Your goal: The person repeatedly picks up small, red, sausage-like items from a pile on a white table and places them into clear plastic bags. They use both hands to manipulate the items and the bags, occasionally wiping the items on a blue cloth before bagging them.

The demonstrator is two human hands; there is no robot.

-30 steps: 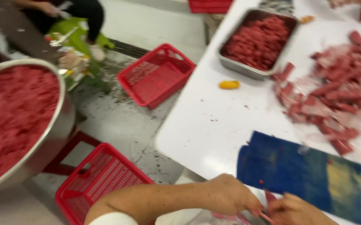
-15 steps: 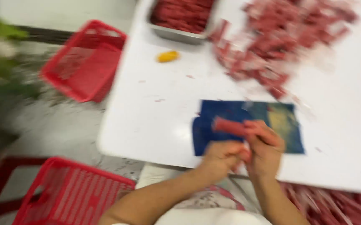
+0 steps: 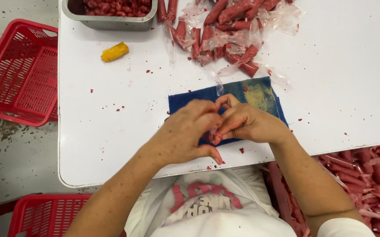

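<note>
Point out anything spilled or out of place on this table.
Red crumbs are scattered over the white table, and a yellow lump lies alone near the metal tray. The blue cloth under both hands sits slightly askew.

White table (image 3: 111,131) over stained grey concrete floor (image 3: 14,153), red plastic baskets (image 3: 19,74) beside it.

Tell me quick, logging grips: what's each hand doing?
Left hand: closed, pinching a small clear plastic-wrapped red piece.
Right hand: closed on the same piece.
</note>
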